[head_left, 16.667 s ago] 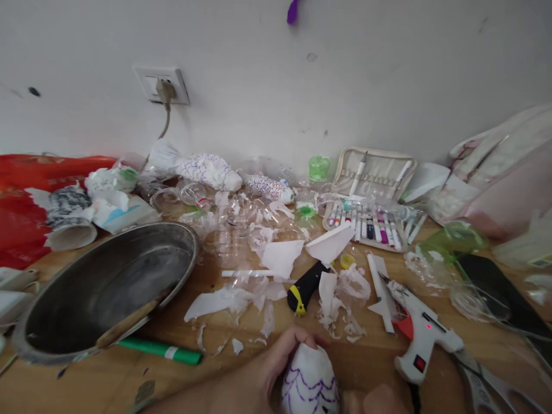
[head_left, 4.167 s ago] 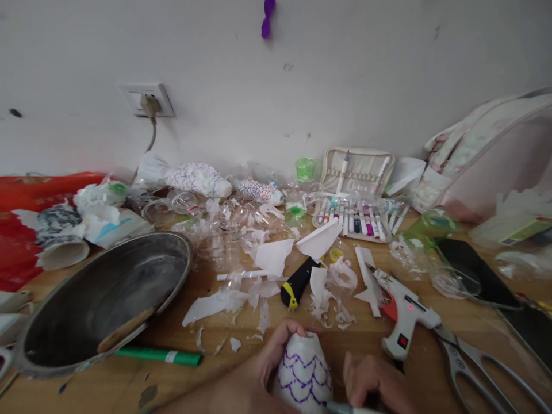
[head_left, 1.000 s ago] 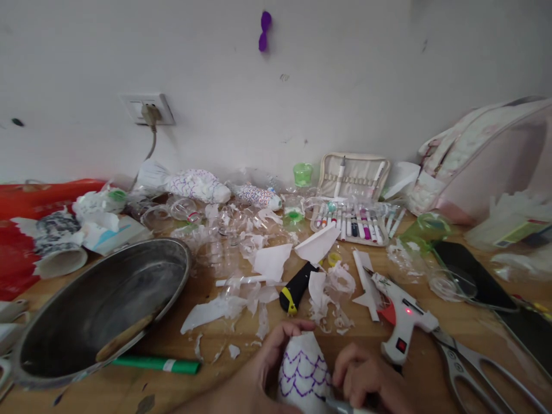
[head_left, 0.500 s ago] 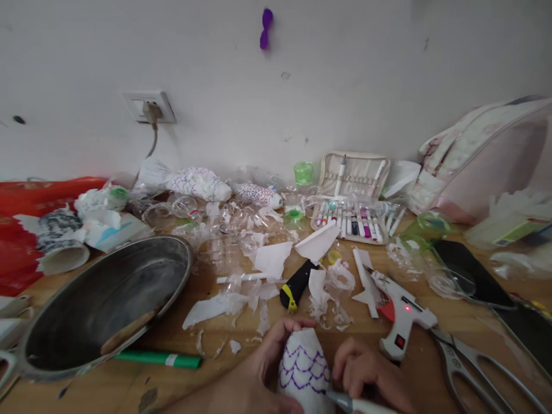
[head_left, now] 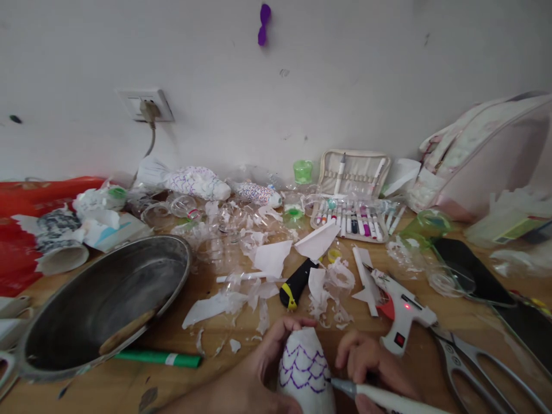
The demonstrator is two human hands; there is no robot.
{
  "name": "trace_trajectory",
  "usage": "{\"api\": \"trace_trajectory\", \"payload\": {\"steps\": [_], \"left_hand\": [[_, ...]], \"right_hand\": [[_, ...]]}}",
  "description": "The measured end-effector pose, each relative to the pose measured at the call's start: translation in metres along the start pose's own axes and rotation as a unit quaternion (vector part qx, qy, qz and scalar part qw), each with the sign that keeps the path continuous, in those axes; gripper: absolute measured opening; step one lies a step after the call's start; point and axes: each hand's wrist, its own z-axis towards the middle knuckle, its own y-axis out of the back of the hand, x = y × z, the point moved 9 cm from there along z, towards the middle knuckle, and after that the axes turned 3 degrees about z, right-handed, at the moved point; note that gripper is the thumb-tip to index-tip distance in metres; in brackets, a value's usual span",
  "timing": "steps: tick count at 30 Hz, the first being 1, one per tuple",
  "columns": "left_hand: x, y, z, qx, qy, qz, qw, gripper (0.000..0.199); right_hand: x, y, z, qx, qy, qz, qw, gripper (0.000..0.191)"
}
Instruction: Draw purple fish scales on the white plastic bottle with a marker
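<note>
At the bottom centre, a white paper-covered fish body (head_left: 304,368) carries rows of purple scale outlines on its narrower upper end. My left hand (head_left: 269,374) wraps round its left side, fingers over the top and thumb low in front. In my right hand (head_left: 371,368) a white marker with a grey tip section (head_left: 379,397) is gripped, its point touching the right edge of the drawn scales. The lower part of the fish body runs out of view. Just right of my right hand lies a white glue gun (head_left: 405,319) with a red light showing.
A large metal pan (head_left: 181,276) stands left, a green tube (head_left: 164,359) before it. Paper scraps and a black-yellow cutter (head_left: 297,284) lie ahead. Behind are two scale-patterned fish (head_left: 198,183) and a marker case (head_left: 353,167). Scissors (head_left: 466,368) and a phone (head_left: 474,270) lie right.
The marker's tip has moved slightly up and right along the fish body's edge, and more of its barrel shows. My left hand keeps its hold.
</note>
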Motion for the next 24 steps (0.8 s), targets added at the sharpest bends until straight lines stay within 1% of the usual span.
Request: {"api": "trace_trajectory", "payload": {"steps": [2,7,12,14,17,19,20,22,24], "left_hand": [[0.001,0.000,0.001,0.003,0.007,-0.003,1.000,0.062],[0.004,-0.001,0.000,0.015,0.019,-0.016,1.000,0.063],[0.004,0.000,-0.001,0.009,0.022,-0.008,1.000,0.065],[0.005,0.000,0.000,0.007,0.025,-0.027,0.999,0.065],[0.005,-0.001,0.004,0.009,0.021,-0.095,0.995,0.062],[0.002,-0.002,0.007,0.012,0.006,-0.145,0.989,0.060],[0.001,-0.002,0.008,0.013,-0.002,-0.161,0.987,0.060],[0.001,-0.002,0.009,0.011,-0.003,-0.175,0.985,0.059],[0.003,-0.002,0.008,0.012,0.004,-0.169,0.986,0.061]], "right_hand": [[-0.001,0.003,-0.001,-0.017,-0.010,0.018,1.000,0.029],[-0.010,0.004,-0.002,-0.041,-0.074,0.039,0.996,0.034],[-0.013,0.006,-0.004,-0.060,-0.095,0.067,0.991,0.035],[-0.013,0.008,-0.005,-0.067,-0.098,0.078,0.990,0.033],[-0.010,0.012,-0.006,-0.077,-0.092,0.094,0.988,0.028],[-0.007,0.011,-0.006,-0.066,-0.077,0.091,0.991,0.025],[-0.005,0.009,-0.005,-0.052,-0.068,0.082,0.993,0.024],[-0.001,0.003,-0.005,-0.027,-0.038,0.059,0.997,0.022],[0.000,0.000,-0.008,-0.023,-0.020,0.046,0.998,0.021]]}}
